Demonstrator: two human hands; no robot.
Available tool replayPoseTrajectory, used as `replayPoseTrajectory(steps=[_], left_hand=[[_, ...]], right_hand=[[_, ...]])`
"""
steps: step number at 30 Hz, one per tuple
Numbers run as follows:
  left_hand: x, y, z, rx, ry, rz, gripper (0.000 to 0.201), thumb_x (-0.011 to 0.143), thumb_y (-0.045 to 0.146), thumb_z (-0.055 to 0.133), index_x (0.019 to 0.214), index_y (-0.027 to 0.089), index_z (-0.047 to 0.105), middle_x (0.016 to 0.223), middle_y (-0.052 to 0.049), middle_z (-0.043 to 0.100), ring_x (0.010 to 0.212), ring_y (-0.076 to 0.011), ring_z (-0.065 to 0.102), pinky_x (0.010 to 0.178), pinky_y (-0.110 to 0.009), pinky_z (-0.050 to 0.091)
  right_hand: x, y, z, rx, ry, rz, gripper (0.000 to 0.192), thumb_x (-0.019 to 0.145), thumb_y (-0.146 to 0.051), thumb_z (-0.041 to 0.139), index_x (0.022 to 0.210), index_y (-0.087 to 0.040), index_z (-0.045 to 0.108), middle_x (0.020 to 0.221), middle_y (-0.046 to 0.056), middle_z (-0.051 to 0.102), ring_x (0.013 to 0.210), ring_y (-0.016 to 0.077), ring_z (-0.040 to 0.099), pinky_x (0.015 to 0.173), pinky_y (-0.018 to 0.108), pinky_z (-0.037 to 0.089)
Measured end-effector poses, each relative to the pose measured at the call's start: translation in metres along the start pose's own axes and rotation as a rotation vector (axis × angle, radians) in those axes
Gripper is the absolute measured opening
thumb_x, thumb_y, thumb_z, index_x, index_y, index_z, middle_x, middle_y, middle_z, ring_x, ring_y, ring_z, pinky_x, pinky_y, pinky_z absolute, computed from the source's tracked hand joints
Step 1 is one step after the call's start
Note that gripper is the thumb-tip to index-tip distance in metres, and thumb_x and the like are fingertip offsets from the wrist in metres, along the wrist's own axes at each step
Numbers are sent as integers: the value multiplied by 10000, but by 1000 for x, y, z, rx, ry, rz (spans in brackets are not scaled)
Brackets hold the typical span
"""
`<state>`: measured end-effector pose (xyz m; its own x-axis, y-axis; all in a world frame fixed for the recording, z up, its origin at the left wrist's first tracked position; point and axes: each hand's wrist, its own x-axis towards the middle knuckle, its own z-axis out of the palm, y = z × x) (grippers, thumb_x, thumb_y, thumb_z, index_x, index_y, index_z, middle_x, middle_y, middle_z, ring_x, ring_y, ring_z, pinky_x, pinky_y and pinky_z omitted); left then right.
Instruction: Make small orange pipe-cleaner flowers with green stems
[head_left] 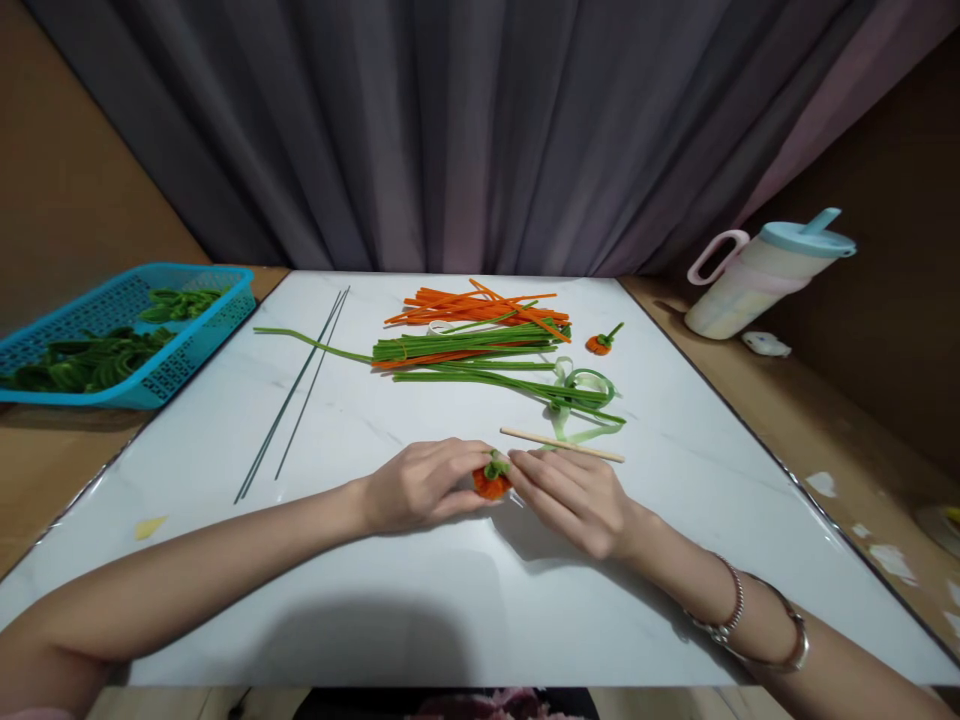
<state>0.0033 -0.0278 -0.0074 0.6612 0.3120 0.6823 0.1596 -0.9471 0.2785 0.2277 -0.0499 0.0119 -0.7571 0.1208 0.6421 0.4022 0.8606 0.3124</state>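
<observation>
The left hand (424,488) pinches the pumpkin (492,484); the right hand's (576,500) grip I cannot tell. Probably light, soft: hold its sides.

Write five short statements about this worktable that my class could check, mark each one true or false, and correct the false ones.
1. The left hand holds a small orange piece with a green top. True.
2. The blue basket is to the right of the white tabletop. False: it is to the left and holds green pieces.
3. Orange strips lie beyond the bundle of green strips. True.
4. The cup with a straw lies on its side. False: it stands upright.
5. The beaded bracelet is on the left wrist. False: it is on the right wrist.
</observation>
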Motion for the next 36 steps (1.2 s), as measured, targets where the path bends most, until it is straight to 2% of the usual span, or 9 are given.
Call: replayPoseTrajectory(steps=[3,6,11,14,18,21,30,36], left_hand=[[1,1,-1,40,-3,-25,389,868,269,568,1203,134,422,957,-137,677,865,-193,663,741,-313,571],[2,4,-1,44,-15,-76,364,870,280,562,1179,131,441,928,-122,681,789,-174,667,690,-286,571],[4,10,1,33,34,-159,433,797,402,645,1101,140,482,882,-95,695,713,-160,670,635,-254,567],[2,12,3,30,43,-221,393,801,368,651,1080,139,497,906,-93,701,675,-142,669,608,-233,567],[-1,13,5,39,46,-228,352,818,312,641,1092,136,508,921,-89,706,635,-126,667,600,-227,575],[-2,13,6,43,61,-211,326,845,284,609,1117,140,502,962,-93,701,672,-125,676,640,-229,586],[-3,9,7,15,55,-140,317,873,202,561,1161,116,462,1012,-133,677,953,-183,660,804,-285,578],[1,3,5,-1,-9,-129,309,841,199,601,1114,111,489,970,-137,679,903,-195,656,767,-308,563]], right_hand=[[-1,0,2,16,36,19,193,848,-44,452,980,-29,591,856,160,675,765,194,620,566,303,519],[0,-1,0,25,-3,20,195,850,-41,441,978,-27,588,865,165,675,763,196,625,575,304,524],[4,-3,-3,32,-60,15,227,868,-44,393,983,-29,587,871,168,672,757,194,634,584,307,524],[4,-3,-2,14,-58,18,212,865,-38,402,966,-28,588,852,163,675,743,194,629,576,305,521],[4,-3,-1,0,-61,31,185,867,-43,424,958,-27,584,834,155,673,717,186,619,563,299,517],[4,-4,-1,-2,-59,39,176,871,-45,429,952,-47,586,828,139,667,721,175,612,567,292,516],[5,-5,0,-16,-38,32,159,867,-30,433,869,-59,589,788,130,650,687,167,594,548,282,495],[4,-4,3,46,-115,88,180,879,-46,402,876,-65,581,777,116,645,657,166,574,531,283,472]])
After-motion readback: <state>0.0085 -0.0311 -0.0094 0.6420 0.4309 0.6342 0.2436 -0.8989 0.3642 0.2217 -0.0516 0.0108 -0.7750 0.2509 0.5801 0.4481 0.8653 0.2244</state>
